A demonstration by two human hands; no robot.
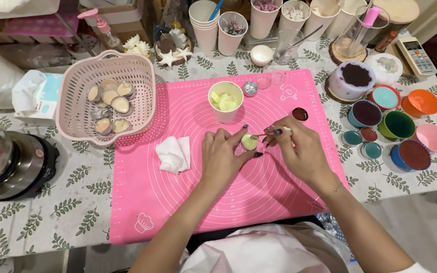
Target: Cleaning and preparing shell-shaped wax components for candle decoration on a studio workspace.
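Smooth pink silicone mat [188,202]

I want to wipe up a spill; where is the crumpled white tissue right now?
In the head view the crumpled white tissue lies on the pink silicone mat, just left of the left hand and below the pink basket.

A single head-worn camera looks steeply down from above the seated person's chest onto the pink silicone mat [188,202], which fills the middle of the view. It faces forward across the table: the person's forearms enter from the bottom edge below the mat, and paper cups [206,23] stand beyond the mat's far edge at the top. The view is near, at arm's reach of the mat. No second view shares the scene.
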